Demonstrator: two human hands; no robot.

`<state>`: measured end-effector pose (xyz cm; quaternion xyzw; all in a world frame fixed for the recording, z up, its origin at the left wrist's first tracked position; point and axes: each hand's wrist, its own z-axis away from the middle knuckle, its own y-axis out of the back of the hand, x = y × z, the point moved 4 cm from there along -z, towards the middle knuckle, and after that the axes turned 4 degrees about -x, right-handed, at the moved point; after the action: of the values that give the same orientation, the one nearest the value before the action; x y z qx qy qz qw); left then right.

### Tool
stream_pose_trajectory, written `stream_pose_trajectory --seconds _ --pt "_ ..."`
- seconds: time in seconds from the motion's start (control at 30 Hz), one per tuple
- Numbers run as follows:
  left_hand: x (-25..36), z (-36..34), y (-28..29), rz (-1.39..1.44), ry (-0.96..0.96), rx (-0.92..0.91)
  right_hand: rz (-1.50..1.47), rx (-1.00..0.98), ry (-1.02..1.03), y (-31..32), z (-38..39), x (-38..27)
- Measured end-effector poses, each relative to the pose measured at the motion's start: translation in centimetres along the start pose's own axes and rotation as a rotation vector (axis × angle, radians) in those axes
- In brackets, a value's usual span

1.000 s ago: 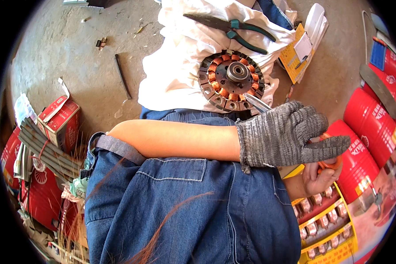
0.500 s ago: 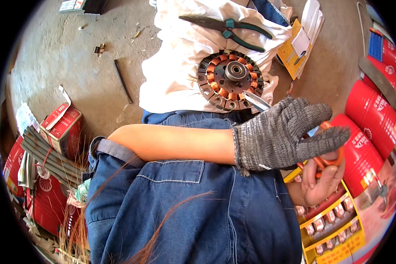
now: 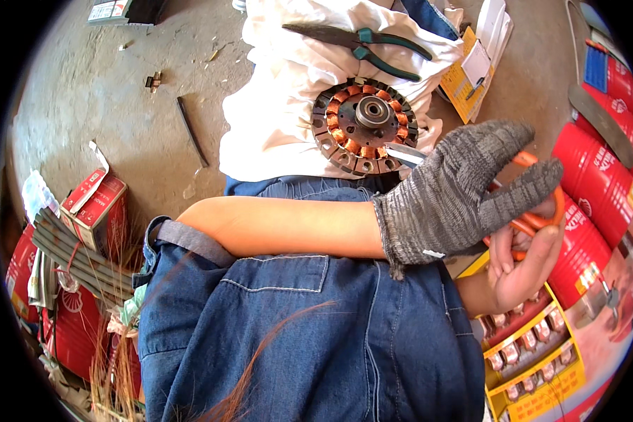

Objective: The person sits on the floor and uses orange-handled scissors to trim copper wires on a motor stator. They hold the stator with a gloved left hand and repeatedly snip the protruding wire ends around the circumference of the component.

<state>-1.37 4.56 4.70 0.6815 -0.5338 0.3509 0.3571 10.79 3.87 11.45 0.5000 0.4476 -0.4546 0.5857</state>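
Note:
In my lap lies a round motor stator with copper coils and a bearing at its hub, resting on a white cloth. My left hand, in a grey knit glove, reaches across my body and is closed over a pair of orange-handled scissors. Their silver blade end touches or nearly touches the stator's lower right coils. The glove hides the middle of the tool. My bare right hand grips the handles from below, its fingers partly hidden. Pliers with green handles lie opened on the cloth beyond the stator.
Red drums stand at the right, above a yellow display rack. A clipboard lies at the upper right. At the left are a red box and a bundle of grey tubes. A black strip lies on the floor.
Both hands and the scissors have shifted slightly up and to the right. The gloved fingers are spread wider apart over the handles. The stator stays on the cloth.

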Motion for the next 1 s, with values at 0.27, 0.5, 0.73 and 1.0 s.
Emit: stream_pose_trajectory --seconds 0.27,0.5,0.73,1.0 --pt "-2.5 -1.7 0.4 -0.059 0.153 0.148 0.069 -0.197 0.036 -2.5 -6.1 0.2" --pt "-2.3 -0.4 0.4 -0.043 0.192 0.125 -0.122 -0.199 -0.028 0.0 -4.9 3.1" --pt "-1.6 2.6 -0.4 0.192 0.063 -0.24 -0.303 -0.195 0.299 -1.9 0.0 2.9" --pt "-2.4 1.0 0.4 0.118 0.198 -0.056 -0.204 -0.101 0.052 -3.3 -2.0 0.9"
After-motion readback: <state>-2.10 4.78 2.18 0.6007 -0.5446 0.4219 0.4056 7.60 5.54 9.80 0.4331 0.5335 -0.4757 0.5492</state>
